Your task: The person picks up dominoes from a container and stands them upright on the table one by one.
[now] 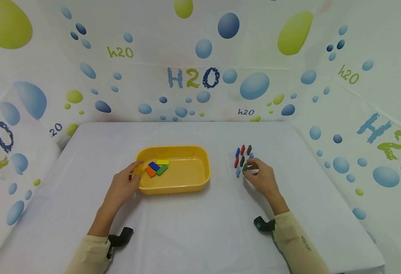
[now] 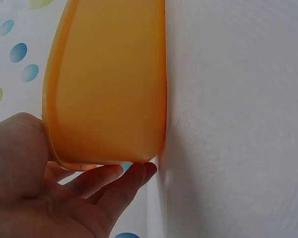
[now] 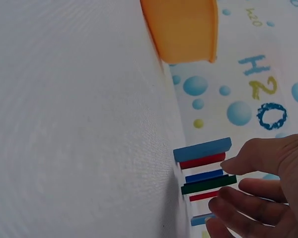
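Observation:
A yellow tray point(image 1: 183, 179) stands on the table, with orange, blue, green and yellow blocks point(image 1: 162, 170) lying in its left half. My left hand point(image 1: 123, 182) grips the tray's left end, thumb at the rim and fingertips point(image 2: 148, 171) against the outer wall. On the right, a green block point(image 1: 245, 168) stands on end between the thumb and fingers of my right hand point(image 1: 262, 178), which pinches it. Around it stand other upright blocks: red point(image 1: 236, 162), dark green point(image 1: 242, 161), blue point(image 1: 237, 152) and light blue point(image 1: 238, 172). The right fingers partly cover another light blue block point(image 1: 251, 155).
Behind the row stand one more red block point(image 1: 243, 150) and a dark block point(image 1: 249, 150). A white cloth point(image 1: 193, 228) covers the table. A printed curtain point(image 1: 145, 87) with dots and lettering rises along the back and both sides. Each wrist carries a black camera mount point(image 1: 264, 224).

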The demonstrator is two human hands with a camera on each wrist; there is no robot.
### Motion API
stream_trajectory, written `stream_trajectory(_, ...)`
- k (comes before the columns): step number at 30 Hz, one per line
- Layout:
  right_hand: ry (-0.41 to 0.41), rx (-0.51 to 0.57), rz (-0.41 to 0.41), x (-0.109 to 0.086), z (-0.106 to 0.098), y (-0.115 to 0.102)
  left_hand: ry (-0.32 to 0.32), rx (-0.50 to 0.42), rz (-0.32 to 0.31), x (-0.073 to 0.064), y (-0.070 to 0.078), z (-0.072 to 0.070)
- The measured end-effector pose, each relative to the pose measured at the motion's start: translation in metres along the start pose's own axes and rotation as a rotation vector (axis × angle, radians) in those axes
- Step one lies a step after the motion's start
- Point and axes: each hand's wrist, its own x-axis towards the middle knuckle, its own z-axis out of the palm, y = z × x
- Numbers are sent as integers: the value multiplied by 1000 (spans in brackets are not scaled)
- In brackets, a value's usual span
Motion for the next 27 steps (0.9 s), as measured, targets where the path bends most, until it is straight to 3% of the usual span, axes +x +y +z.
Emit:
stream_trajectory(13,157,-80,-204,0,1,-31,7,-2,17,-1,1,-1)
stream_trajectory(27,53,-57,-372,15,33,-95,-4,-11,6,-1,0,-2)
